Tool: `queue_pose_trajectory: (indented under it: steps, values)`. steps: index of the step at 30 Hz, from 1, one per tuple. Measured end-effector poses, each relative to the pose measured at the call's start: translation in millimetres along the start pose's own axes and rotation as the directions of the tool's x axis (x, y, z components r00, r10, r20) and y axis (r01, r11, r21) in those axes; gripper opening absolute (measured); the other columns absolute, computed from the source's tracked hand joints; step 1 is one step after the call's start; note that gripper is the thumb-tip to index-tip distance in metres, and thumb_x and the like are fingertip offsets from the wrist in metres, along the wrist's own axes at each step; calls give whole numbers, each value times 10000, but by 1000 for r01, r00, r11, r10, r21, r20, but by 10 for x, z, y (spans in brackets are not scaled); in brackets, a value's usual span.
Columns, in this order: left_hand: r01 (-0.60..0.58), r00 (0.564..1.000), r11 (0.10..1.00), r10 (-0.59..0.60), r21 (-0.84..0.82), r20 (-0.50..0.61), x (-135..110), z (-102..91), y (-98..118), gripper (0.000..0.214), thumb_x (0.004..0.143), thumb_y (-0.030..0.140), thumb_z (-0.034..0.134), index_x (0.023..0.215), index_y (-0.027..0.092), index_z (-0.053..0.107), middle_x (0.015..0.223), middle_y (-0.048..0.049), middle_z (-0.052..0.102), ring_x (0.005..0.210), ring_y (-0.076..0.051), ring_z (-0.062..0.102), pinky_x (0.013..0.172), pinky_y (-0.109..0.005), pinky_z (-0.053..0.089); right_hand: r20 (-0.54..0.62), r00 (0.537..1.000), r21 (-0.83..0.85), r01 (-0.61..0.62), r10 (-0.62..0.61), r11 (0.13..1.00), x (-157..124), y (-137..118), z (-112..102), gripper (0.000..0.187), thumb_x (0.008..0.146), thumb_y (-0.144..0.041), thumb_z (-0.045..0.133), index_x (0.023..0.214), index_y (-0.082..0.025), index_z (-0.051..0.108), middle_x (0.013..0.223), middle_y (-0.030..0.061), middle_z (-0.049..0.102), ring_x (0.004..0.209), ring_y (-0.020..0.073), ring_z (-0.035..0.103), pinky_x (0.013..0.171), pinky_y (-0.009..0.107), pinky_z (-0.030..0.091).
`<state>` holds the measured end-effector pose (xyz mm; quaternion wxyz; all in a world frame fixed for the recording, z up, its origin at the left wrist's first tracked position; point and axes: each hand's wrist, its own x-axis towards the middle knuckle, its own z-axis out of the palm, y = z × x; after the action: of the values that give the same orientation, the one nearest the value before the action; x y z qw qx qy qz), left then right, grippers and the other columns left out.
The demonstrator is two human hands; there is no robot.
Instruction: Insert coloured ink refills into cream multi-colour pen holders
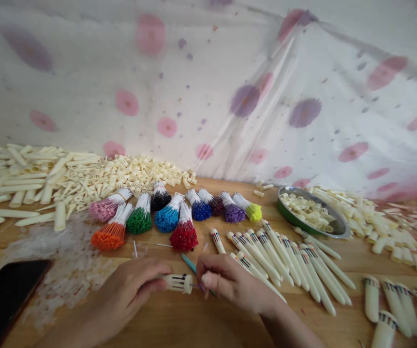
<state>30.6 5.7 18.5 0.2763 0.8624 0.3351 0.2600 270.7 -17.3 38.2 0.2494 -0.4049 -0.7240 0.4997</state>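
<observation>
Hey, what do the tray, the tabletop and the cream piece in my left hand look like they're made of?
Tray: probably metal, green outside; its rim has a silvery shine.
Tabletop: wood or a wood-look laminate, fairly smooth; light-brown streaks like grain show.
Cream piece: likely moulded plastic, going by its even colour and slots; blur leaves its finish unclear.

Bare bench (201, 331) opens nearest the body, between left hand (141, 278) and right hand (226, 278), with a cream barrel (176, 283) across its front. Beyond, staggered refill bundles (167, 217) stand in the way. Rightward, pen rows (307, 275) and a bowl (286, 217) crowd the passage (a narrow wooden lane skirts the far-right pens (371, 302)). Leftward, clear scraps (63, 263) and a phone (8, 299) obstruct.
</observation>
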Motion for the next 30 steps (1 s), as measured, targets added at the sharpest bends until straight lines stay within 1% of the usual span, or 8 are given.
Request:
queue_pose_trajectory:
  steps: [2, 6, 9, 13, 16, 19, 26, 30]
  values:
    - [8, 1000, 1000, -9, -2, -30, -10, -17, -30, 195, 854, 206, 522, 989, 310, 617, 940, 31, 724, 844, -166, 669, 741, -219, 492, -106, 994, -233, -64, 41, 970, -12, 15, -3, 394, 917, -500, 344, 755, -177, 498, 665, -10, 534, 600, 114, 489, 534, 208, 341]
    - [68, 990, 997, -72, -41, -123, -20, -46, -79, 208, 833, 230, 563, 1006, 325, 627, 958, 34, 725, 874, -169, 666, 779, -221, 489, -297, 947, -654, -294, 120, 697, 15, 140, 43, 208, 774, -366, 641, 823, -193, 535, 743, 1, 622, 636, 151, 548, 529, 225, 303]
    - [144, 978, 973, -168, -182, -124, -9, -49, -114, 178, 847, 292, 547, 1000, 319, 635, 928, 23, 721, 824, -169, 667, 725, -223, 510, -419, 900, -686, -400, 120, 608, 39, 218, 7, 128, 827, -300, 574, 816, -180, 533, 771, 39, 636, 657, 176, 576, 543, 240, 302]
    - [211, 955, 834, -288, -510, -76, 30, 3, -142, 233, 869, 452, 488, 966, 285, 620, 745, 29, 680, 621, -129, 630, 590, -210, 516, -518, 845, -660, -492, 130, 567, 9, 234, -184, 192, 911, -294, 429, 782, -182, 516, 733, 47, 629, 641, 178, 578, 541, 244, 305]
    - [150, 964, 729, -259, -668, -67, 60, 80, -125, 314, 821, 540, 510, 923, 263, 615, 680, 38, 637, 582, -116, 592, 583, -216, 503, -523, 840, -667, -509, 145, 545, -14, 222, -270, 177, 902, -285, 450, 774, -186, 521, 738, 46, 635, 654, 185, 588, 546, 246, 316]
    - [147, 964, 699, -259, -700, -55, 68, 152, -118, 337, 806, 552, 523, 900, 242, 613, 691, 25, 634, 598, -123, 582, 605, -234, 499, -485, 860, -690, -486, 156, 537, 7, 211, -203, 143, 884, -279, 486, 791, -187, 542, 786, 56, 646, 694, 192, 601, 573, 253, 348]
    - [256, 942, 765, -335, -590, -26, 65, 151, -137, 347, 807, 548, 522, 913, 233, 624, 729, 8, 659, 632, -146, 602, 615, -249, 502, -317, 931, -738, -362, 180, 570, 183, 277, 290, 160, 771, -250, 651, 877, -155, 578, 1015, 140, 653, 965, 288, 595, 771, 332, 430]
    - [279, 948, 819, -318, -501, 8, 76, 84, -80, 316, 839, 507, 488, 916, 236, 631, 712, 7, 663, 606, -146, 599, 559, -233, 492, -327, 921, -692, -384, 209, 611, 166, 290, 220, 68, 834, -129, 531, 890, -168, 538, 863, 98, 691, 809, 233, 650, 663, 279, 445]
